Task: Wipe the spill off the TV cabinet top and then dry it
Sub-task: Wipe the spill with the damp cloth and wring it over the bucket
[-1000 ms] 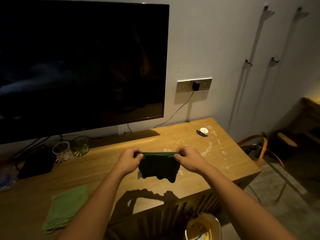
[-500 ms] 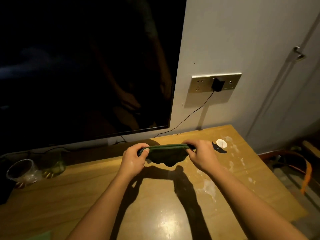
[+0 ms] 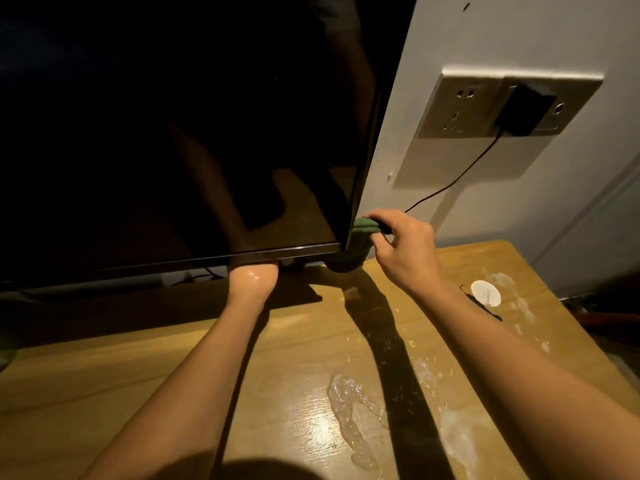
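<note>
The right hand (image 3: 403, 247) pinches one end of a dark green cloth (image 3: 348, 252) between thumb and curled fingers, just right of the lower right corner of the large black flat television (image 3: 173, 133). The left hand (image 3: 254, 271) reaches under the television's bottom edge, which hides its fingers, so its grip cannot be told. The cloth sags in a pouch, its long axis running left to right, with its left end hidden behind the television. In front of the television, a glossy whitish spill (image 3: 353, 410) lies on the light wooden table (image 3: 138, 375). Right of the television sit a white round disc (image 3: 485, 293) and, on the wall, a grey socket plate (image 3: 460, 105) with a black plug (image 3: 524, 110).
</note>
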{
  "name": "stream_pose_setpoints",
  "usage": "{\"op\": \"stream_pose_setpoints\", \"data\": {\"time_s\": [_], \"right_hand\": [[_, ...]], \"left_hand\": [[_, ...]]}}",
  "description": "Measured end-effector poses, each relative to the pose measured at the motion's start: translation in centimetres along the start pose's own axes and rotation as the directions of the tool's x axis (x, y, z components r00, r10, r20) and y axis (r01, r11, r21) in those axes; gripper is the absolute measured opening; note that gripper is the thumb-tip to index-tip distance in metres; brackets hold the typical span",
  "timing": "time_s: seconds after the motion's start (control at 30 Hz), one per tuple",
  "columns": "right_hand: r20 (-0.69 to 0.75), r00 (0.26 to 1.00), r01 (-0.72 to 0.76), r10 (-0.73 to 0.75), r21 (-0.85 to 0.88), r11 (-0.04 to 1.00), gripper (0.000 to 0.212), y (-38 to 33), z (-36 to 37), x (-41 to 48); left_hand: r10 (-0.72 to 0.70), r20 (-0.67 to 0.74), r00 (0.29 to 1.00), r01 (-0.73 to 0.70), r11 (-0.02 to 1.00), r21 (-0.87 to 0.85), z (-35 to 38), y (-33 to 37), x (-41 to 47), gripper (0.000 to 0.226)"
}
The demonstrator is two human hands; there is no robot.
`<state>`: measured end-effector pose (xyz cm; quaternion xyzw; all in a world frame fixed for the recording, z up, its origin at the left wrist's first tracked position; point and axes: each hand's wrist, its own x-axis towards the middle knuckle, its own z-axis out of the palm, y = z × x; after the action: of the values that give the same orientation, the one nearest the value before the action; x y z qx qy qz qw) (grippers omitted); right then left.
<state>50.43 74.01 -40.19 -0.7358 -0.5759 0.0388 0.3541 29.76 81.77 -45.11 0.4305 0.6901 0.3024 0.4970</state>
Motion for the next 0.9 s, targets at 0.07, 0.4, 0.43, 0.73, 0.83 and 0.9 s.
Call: {"op": "stream_pose_setpoints", "data": {"time_s": [0.07,0.4,0.43,0.73,0.83,0.9], "right_hand": [[0.045,0.999,-0.022,0.023,-0.013,1.0,0.034,0.6,1.6,0.1],[0.648,0.751,0.101,0.125,-0.299,0.949,0.038,3.6,6.4,-3.5],[0.668,0.737,0.148,0.104,-0.31,0.939,0.047,3.7,6.5,-3.5],[0.65,0.76,0.282,-0.01,-0.316,0.906,0.035,2.6,7.5,-3.9],[0.656,0.754,0.256,-0.001,-0.293,0.921,0.037,2.3,7.5,-3.4],[0.654,0.756,0.245,0.001,-0.285,0.927,0.041,2.3,7.2,-2.9]], "left_hand": [[0.068,0.013,0.998,-0.069,0.991,0.113,-0.5,-1.1,1.1,0.038],[0.444,0.38,0.812,-0.584,0.591,0.557,-2.0,-8.4,0.7,0.021],[0.477,0.41,0.777,-0.625,0.513,0.588,-1.9,-8.6,0.7,0.024],[0.476,0.631,0.612,-0.771,0.185,0.609,-1.0,-7.5,-0.1,0.045],[0.467,0.62,0.63,-0.758,0.201,0.62,-1.3,-7.5,0.4,0.042],[0.46,0.606,0.649,-0.744,0.222,0.63,-1.4,-7.6,0.7,0.041]]}}
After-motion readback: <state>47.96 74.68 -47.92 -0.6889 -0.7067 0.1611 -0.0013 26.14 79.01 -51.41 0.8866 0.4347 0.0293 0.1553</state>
